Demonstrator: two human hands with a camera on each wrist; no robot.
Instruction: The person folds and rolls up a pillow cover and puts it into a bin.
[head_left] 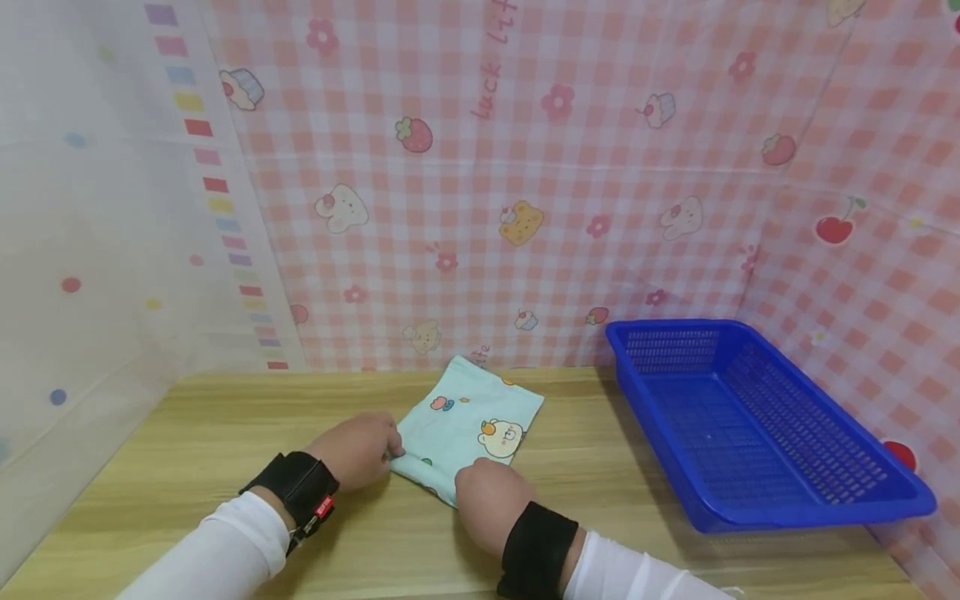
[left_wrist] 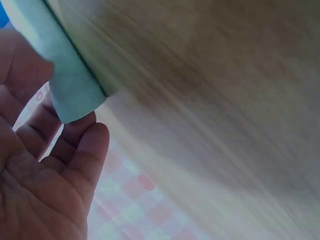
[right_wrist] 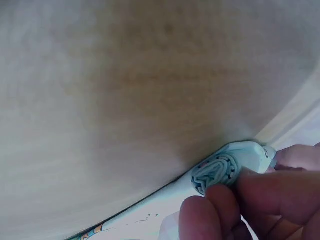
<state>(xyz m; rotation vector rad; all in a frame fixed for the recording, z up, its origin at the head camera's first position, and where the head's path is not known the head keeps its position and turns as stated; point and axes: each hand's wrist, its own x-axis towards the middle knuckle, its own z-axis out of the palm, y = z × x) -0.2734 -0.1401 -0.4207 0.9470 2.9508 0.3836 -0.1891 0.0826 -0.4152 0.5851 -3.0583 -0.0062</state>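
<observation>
A light mint cloth with cartoon prints lies on the wooden table, its near edge rolled up. My left hand pinches the left end of the roll. In the left wrist view, the thumb lies over the smooth roll and fingers curl beneath it. At the other end, my right hand holds the roll between thumb and fingers. Its end, seen in the right wrist view, shows a spiral of layered fabric. The far part of the cloth stays spread flat, one corner pointing toward the back wall.
A blue plastic basket with mesh sides stands on the right of the table. Pink checked fabric hangs along the back and right. A pale dotted sheet covers the left side.
</observation>
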